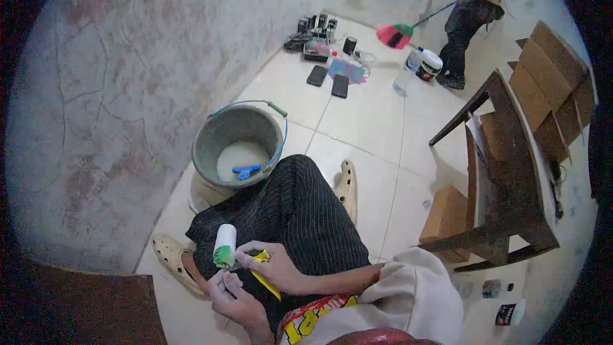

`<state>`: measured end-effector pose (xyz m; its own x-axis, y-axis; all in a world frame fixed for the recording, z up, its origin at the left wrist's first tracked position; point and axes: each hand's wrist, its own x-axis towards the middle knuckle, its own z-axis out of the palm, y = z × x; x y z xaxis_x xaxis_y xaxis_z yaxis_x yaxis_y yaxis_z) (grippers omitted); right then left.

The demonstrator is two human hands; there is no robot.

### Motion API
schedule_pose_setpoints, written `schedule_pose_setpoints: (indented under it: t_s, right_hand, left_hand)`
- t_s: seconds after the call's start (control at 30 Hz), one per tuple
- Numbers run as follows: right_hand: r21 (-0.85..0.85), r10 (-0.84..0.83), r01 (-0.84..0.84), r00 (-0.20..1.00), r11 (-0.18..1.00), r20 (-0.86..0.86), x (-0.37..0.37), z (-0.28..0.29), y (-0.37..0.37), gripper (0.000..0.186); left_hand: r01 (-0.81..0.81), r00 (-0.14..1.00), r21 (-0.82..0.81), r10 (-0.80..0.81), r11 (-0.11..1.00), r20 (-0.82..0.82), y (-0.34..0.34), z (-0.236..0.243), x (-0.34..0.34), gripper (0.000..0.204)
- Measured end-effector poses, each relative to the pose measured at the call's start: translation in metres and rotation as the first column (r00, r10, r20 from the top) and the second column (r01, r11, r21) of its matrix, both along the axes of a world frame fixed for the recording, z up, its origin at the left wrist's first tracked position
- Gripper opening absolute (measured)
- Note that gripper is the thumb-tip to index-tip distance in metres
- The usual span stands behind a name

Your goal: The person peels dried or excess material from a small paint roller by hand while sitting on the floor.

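Note:
My left hand (236, 303) is closed, its fingertips pinched together at the lower end of a white cylinder with a green patterned end (225, 244). The cylinder stands nearly upright above my lap. My right hand (278, 269) is closed around a long, narrow yellow thing (267, 285); its kind is unclear. The fingertips of that hand reach the cylinder's lower side. Pale dust or paste coats the fingers of both hands. Beyond my knee stands a grey bucket (203, 147) with pale stuff at its bottom and a blue tool (246, 172) inside.
A rough, patchy wall (115, 108) rises at my left. Tools, phones and bottles lie by the far corner (319, 41). Another person (469, 22) holds a pink-and-green broom (396, 36). A dark wooden chair (511, 166) and a cardboard box (445, 220) are at my right.

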<state>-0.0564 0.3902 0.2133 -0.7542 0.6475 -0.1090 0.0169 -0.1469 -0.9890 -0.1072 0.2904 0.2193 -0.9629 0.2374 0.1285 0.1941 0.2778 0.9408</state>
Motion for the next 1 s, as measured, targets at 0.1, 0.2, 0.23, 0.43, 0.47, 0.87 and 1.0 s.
schedule_pose_setpoints:
  t_s: [0.1,0.2,0.23,0.43,0.47,0.87,1.0]
  right_hand:
    - [-0.222,-0.034,0.029,0.999,0.975,-0.017,0.004,0.018,-0.01,0.029]
    - [-0.212,0.018,-0.01,0.999,0.977,0.033,0.002,0.013,-0.018,0.031]
    - [-0.194,-0.005,0.016,0.998,0.981,0.058,0.0,0.017,-0.02,0.03]
    - [-0.343,-0.074,0.063,0.997,0.937,-0.019,0.001,0.017,-0.022,0.027]
    - [-0.364,-0.091,0.083,0.996,0.928,-0.007,0.001,0.018,-0.023,0.028]
    - [-0.331,-0.192,0.158,0.979,0.931,-0.073,0.005,0.027,-0.016,0.026]
    - [-0.244,-0.182,0.169,0.983,0.955,-0.028,0.004,0.014,-0.014,0.022]
  left_hand:
    - [0.012,1.0,0.057,-0.01,0.998,-0.027,0.0,-0.003,-0.001,0.02]
    - [-0.044,0.999,0.014,0.045,0.999,-0.028,-0.001,0.005,0.0,0.016]
    - [-0.055,0.998,0.038,0.055,0.998,-0.007,0.0,0.005,-0.001,0.018]
    - [0.042,0.999,0.085,-0.042,0.995,-0.01,-0.004,0.022,0.003,0.023]
    - [0.082,0.996,0.078,-0.085,0.994,0.028,-0.004,0.018,0.001,0.02]
    - [0.004,0.998,0.088,0.001,0.996,-0.059,0.011,0.012,0.007,0.021]
    - [-0.008,0.998,0.029,0.01,1.0,-0.056,0.009,0.004,0.004,0.02]
